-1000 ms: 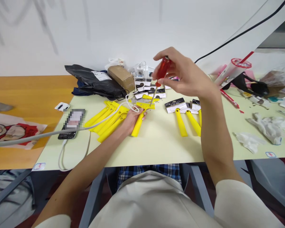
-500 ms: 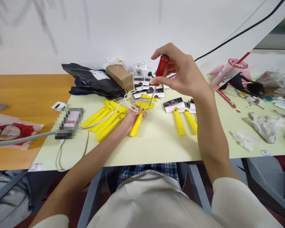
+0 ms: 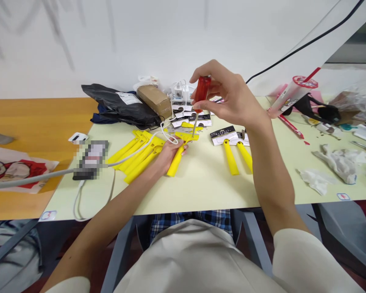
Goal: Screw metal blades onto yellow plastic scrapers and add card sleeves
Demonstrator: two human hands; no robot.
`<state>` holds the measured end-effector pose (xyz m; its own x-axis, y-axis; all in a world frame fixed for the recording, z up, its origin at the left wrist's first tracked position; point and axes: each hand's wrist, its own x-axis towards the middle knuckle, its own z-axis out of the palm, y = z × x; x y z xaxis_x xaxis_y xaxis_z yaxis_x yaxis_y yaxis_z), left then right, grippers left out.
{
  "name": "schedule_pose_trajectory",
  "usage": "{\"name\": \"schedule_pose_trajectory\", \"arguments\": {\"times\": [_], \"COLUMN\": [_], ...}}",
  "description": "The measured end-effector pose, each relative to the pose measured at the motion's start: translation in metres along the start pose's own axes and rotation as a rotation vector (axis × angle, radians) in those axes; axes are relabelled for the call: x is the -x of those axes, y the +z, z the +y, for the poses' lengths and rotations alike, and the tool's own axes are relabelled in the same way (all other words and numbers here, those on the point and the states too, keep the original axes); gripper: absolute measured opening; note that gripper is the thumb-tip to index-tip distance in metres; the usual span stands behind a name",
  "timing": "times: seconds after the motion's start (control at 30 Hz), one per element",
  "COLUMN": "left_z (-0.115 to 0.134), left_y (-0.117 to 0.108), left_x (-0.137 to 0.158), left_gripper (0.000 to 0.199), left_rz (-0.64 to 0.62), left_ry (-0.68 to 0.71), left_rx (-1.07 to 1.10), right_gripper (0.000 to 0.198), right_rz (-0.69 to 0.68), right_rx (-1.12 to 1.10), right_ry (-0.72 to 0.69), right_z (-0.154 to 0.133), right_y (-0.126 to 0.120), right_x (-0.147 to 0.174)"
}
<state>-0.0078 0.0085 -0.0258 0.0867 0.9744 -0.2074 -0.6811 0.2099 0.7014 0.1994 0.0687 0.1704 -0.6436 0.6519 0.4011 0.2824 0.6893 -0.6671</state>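
Note:
My left hand [image 3: 171, 154] is closed around the neck of a yellow T-shaped scraper [image 3: 176, 162], holding it on the table. My right hand [image 3: 228, 95] grips a red-handled screwdriver [image 3: 202, 92] between thumb and fingers. Its metal shaft points down and the tip meets the right end of the scraper's head. Whether a screw sits under the tip is too small to tell. Several more yellow scrapers [image 3: 140, 152] lie side by side, left of my left hand. Two scrapers with black-and-white cards [image 3: 224, 134] at their heads lie to the right, partly behind my right forearm.
Behind the hands are more packaging cards [image 3: 203, 119], a brown box [image 3: 155, 100] and a black plastic bag [image 3: 118, 103]. A white cable [image 3: 137, 150] crosses the scrapers from a blurred device [image 3: 91, 159]. At right stand a cup with a straw [image 3: 294, 95] and crumpled tissue [image 3: 315, 180].
The screwdriver has swung more upright, its handle shifting left and slightly down with my right hand. Its tip stays at the scraper's head, and my left hand keeps its hold.

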Motion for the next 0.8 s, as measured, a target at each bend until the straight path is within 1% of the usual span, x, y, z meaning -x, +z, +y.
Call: {"name": "schedule_pose_trajectory", "arguments": {"times": [0.2,0.33,0.47,0.57,0.67,0.8], "left_z": [0.0,0.0,0.001,0.001,0.001,-0.001], "left_y": [0.0,-0.001,0.0,0.0,-0.001,-0.004], "left_x": [0.0,-0.001,-0.002,-0.003,-0.003,-0.003], "left_gripper": [0.043,0.042,0.042,0.043,0.044,0.043], "left_rz": [0.005,0.0,-0.005,-0.011,-0.016,-0.068], "left_ry": [-0.005,-0.001,-0.009,-0.013,-0.013,-0.039], "left_rx": [0.001,0.005,0.013,0.012,0.002,-0.028], "right_gripper": [0.041,0.041,0.039,0.04,0.041,0.038], "right_rz": [0.044,0.038,0.044,0.058,0.09,0.092], "right_rx": [0.026,0.009,-0.013,-0.019,-0.028,-0.066], "right_ry": [-0.036,-0.033,-0.064,-0.084,-0.067,-0.08], "right_z": [-0.001,-0.001,-0.002,-0.007,-0.015,-0.023], "right_y": [0.002,0.001,-0.001,-0.003,-0.002,0.003], "right_x": [0.0,0.0,0.0,0.002,0.006,0.007]}}
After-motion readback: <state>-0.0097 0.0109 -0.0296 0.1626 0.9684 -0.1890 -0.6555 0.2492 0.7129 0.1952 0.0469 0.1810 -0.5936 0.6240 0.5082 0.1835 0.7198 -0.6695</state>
